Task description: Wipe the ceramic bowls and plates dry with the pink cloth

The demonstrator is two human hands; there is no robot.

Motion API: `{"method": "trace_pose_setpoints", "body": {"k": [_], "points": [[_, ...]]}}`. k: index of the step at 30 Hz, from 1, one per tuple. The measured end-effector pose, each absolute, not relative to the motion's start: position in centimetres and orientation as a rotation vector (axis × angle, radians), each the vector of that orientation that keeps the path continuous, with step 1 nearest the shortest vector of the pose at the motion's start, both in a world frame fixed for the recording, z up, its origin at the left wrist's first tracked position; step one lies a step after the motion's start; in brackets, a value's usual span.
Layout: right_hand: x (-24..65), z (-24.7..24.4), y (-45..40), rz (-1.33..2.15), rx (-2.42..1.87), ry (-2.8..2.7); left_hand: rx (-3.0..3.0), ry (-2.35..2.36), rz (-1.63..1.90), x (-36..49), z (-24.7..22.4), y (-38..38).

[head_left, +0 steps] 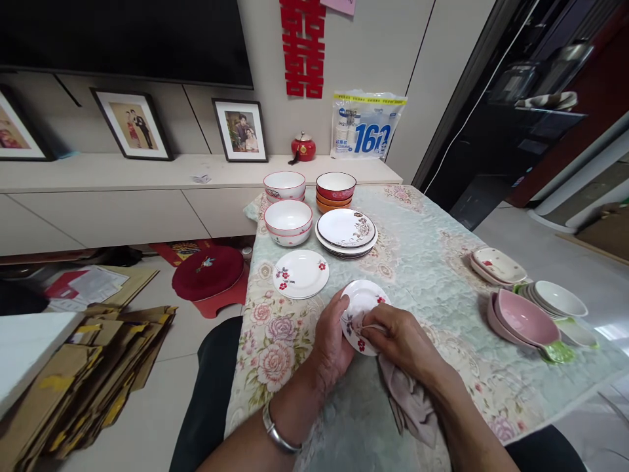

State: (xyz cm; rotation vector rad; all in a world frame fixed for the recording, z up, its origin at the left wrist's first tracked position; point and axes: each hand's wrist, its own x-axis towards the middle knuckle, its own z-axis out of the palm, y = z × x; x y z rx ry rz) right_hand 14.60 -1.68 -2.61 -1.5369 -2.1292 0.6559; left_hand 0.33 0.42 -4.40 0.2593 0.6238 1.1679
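A small white plate with red flowers (pixel 354 300) is tilted up above the cloth-covered table, its face toward me. My left hand (pixel 333 335) grips it from the left side, thumb on the rim. Pressed against the plate's face, my right hand (pixel 400 337) has its fingers closed on a greyish-pink cloth (pixel 410 401), which hangs down below that hand. Just beyond, a flowered white plate (pixel 301 274) lies on the table near its left side. Behind it stand a stack of larger plates (pixel 346 228) and stacked white bowls with red rims (pixel 288 218).
Red and orange bowls (pixel 336 187) stand at the table's far end. Pink bowls (pixel 527 318), small white bowls (pixel 561 299) and squarish dishes (pixel 498 265) sit at the right. A red stool (pixel 208 272) and flattened cardboard (pixel 73 387) are left of the table (pixel 344 419).
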Motion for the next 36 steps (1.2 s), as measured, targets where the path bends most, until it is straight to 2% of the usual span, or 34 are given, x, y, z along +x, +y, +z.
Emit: {"method": "trace_pose_setpoints", "body": {"k": [5,9,15,20,30,33,36], "points": [[15.7,-3.7,-1.2,0.288,-1.842,-1.962,0.262,0.653,1.192,0.7,-4.4,0.2],[15.3,-4.4,-1.2,0.085,-1.744,-1.878,0.277,0.565,1.112,1.3,-4.5,-0.4],[14.1,-3.1,-1.7,0.393,-1.359,-2.086,0.212,0.564,1.076,1.2,-4.0,-0.5],[14.2,-2.3,-1.7,0.624,-1.254,-2.227,0.223,0.616,1.121,0.9,-3.7,-0.4],[15.3,-3.9,-1.2,0.098,-1.706,-1.97,0.286,0.583,1.099,1.2,-4.4,-0.4],[15.5,-3.9,-1.3,0.069,-1.822,-1.997,0.264,0.62,1.167,0.8,-4.3,0.0],[15.3,-3.6,-1.5,0.18,-1.833,-2.108,0.259,0.66,1.236,0.5,-4.5,0.4]]}}
